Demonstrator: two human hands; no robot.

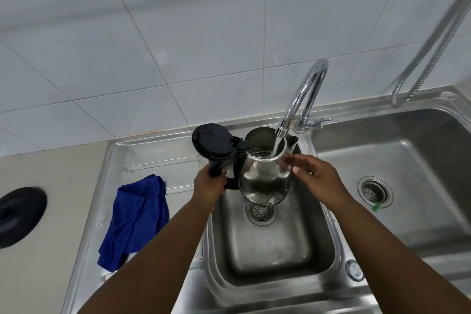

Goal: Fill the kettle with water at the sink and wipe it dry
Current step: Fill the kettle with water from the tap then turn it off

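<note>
A steel kettle (pixel 265 181) with its black lid (pixel 214 144) flipped open hangs over the small sink basin (pixel 267 245). My left hand (pixel 210 187) is shut on the kettle's black handle. A stream of water runs from the curved chrome tap (pixel 303 94) into the kettle's open mouth. My right hand (pixel 314 176) rests with spread fingers against the kettle's right side near the rim. A blue cloth (pixel 135 219) lies crumpled on the steel drainboard to the left.
A larger second basin (pixel 397 173) with a drain lies to the right. A metal hose (pixel 433 41) hangs at the upper right. The black kettle base (pixel 20 215) sits on the beige counter at far left. White tiles cover the wall behind.
</note>
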